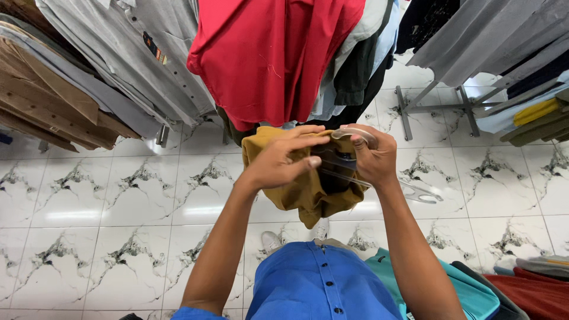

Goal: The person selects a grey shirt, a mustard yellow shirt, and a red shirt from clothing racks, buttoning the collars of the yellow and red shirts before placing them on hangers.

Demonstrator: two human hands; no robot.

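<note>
- A small rectangular label (pixel 155 48), dark with orange and pale marks, sits on the front of a grey shirt (pixel 127 56) hanging up and to the left of the hands; no other tags or signs can be made out.
- The mustard-yellow garment (pixel 296 192) is bunched and crumpled between the two hands, held up in the air above the marble-patterned floor tiles (pixel 95 213), with a loose fold drooping below the wrists.
- A clear plastic hanger (pixel 418 192) runs through the bundle; its curved hook shows just above the right hand and one transparent arm sticks out to the right of it.
- The left hand (pixel 284 163) lies over the top of the yellow cloth, fingers stretched flat and pressed against it, thumb tucked under at the front.
- The right hand (pixel 373 157) is curled closed around the hanger's neck and the cloth's edge, knuckles facing outward.
- Both forearms rise from the bottom of the view, meeting at the garment.
- Right behind the hands hangs a red shirt (pixel 272 56); below the arms is a blue buttoned shirt (pixel 320 284), with a teal garment (pixel 468 290) beside it.
</note>
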